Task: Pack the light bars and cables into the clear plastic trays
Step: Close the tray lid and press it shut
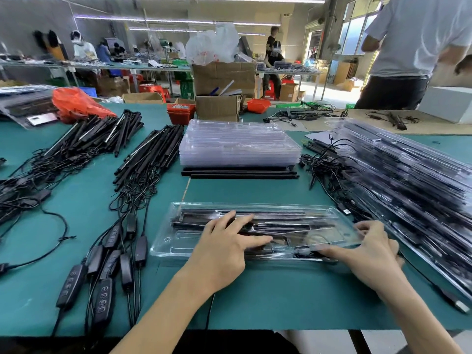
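The left hand point(224, 249) presses flat, fingers straight, on black light bars point(268, 222) inside the clear plastic tray point(176, 242), whose right end the right hand point(370, 249) pinches.

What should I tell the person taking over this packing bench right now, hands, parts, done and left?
Left hand: open, fingers flat, pressing on the clear tray in front.
Right hand: grips that tray's right end.
Tray holds light bars; cable seating cannot be told.
Done: packed trays stacked at right.
Left: loose light bars with cables at left; empty trays behind.
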`<state>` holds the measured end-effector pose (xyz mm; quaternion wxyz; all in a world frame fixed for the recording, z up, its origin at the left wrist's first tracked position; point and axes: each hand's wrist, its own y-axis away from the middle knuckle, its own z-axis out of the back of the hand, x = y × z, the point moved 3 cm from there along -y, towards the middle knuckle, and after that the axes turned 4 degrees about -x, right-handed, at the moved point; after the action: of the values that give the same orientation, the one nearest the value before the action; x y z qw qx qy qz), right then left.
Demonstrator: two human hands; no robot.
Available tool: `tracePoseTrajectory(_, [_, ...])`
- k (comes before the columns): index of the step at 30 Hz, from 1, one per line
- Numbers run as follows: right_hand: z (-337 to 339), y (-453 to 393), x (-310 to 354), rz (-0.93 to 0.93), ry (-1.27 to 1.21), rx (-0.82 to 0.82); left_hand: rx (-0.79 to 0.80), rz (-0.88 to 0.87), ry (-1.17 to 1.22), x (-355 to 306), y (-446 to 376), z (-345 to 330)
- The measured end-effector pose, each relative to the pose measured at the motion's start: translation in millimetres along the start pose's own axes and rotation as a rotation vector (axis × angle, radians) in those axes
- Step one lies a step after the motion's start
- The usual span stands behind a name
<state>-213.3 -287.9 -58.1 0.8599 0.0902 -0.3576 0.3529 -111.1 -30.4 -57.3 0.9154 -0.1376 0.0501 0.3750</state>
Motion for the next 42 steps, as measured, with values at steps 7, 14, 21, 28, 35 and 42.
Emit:
tracePoseTrajectory(7, [18,5,-4,0.036,-0.174,0.391,0.057,0.005,0.004,-8,-1,4])
tracePoseTrajectory(14, [6,-7,0,0.0,-0.118,0.239,-0.009,0.079,0.099,-14,1,-3])
tracePoseTrajectory(21, [6,-12,8,0.018,0.098,0.241,-0.111,0.132,-0.086,-17,4,-16])
tracePoseTrajectory(28, [12,-20,8,-0.046,-0.044,0.367,-0.088,0.177,-0.061,-15,3,-19])
tracePoseTrajectory(35, [10,-20,8,-0.04,-0.152,0.421,-0.102,0.183,-0.046,-16,3,-20])
tracePoseTrajectory(42, [2,-28,10,-0.03,-0.169,0.372,-0.143,0.198,-0.035,-15,3,-18])
